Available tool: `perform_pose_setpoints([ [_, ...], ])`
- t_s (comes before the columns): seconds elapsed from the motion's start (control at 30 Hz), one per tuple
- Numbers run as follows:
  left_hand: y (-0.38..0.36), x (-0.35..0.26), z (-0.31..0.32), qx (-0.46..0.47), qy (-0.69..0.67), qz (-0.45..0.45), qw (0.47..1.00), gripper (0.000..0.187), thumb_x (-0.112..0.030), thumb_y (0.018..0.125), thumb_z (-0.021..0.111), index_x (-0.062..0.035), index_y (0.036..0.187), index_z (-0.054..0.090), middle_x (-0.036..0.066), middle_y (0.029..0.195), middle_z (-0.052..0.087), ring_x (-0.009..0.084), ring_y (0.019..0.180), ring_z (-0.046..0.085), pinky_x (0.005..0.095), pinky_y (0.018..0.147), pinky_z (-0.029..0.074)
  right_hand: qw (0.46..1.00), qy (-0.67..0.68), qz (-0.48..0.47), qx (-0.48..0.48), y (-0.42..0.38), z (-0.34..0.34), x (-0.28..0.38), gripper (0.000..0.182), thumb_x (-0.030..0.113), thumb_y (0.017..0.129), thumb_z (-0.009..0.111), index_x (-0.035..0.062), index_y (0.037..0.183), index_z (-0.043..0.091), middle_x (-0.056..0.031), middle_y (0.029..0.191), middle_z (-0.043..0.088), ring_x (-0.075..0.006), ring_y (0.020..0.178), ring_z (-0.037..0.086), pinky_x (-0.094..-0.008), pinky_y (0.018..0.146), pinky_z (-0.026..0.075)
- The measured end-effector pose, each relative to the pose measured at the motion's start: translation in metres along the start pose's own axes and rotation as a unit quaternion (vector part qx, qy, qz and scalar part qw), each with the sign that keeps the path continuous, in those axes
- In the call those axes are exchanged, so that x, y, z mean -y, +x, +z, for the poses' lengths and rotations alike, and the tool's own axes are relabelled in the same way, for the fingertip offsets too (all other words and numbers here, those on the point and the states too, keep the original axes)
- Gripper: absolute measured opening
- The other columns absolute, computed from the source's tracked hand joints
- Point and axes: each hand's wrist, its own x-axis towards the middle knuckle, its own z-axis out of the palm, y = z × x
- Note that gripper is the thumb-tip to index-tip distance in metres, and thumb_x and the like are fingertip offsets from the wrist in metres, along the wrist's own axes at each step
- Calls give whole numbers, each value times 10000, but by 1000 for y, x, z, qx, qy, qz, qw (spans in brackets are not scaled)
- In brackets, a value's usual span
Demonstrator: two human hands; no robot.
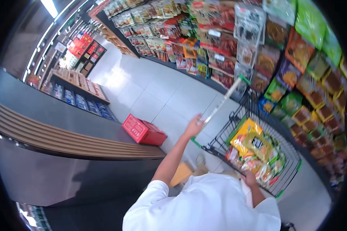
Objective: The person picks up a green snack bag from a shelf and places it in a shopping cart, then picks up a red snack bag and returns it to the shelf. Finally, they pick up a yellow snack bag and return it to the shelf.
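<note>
My left hand (196, 125) is closed around the near end of the white cart handle (223, 102), which has green end pieces. Beside the near edge of the wire shopping cart (293, 169) is my right hand (249, 178), close to the packages, its fingers too small and partly hidden to read. Inside the cart lie a yellow package (247, 133), a yellow-green bag (259, 146) and several other bagged foods.
Shelves of hanging snack packets (289, 77) run along the right and top. A red box (144, 131) stands on the tiled floor (158, 92) by a dark counter (65, 127) with wooden slats. A display of boxes (81, 90) is farther left.
</note>
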Motion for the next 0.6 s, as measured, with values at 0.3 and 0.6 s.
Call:
perform_pose_setpoints([
  [0.3,19,5,44,166,90,17,982,622,-138,857,475,-31,1406,203,276,1067,555,431,848,605,503,728,491,905,-68,288,-306,-27,38,80,475,76,697,633,7,1154,520,-194,1327,379,-407,1224,347,-476,1028,303],
  [0.6,0,-17,76,218,66,10,974,660,-94,828,459,-33,1411,155,287,1045,544,459,809,597,541,736,475,568,371,616,-400,6,108,49,485,382,846,533,44,1193,519,-115,1196,549,-292,1029,548,-413,784,433],
])
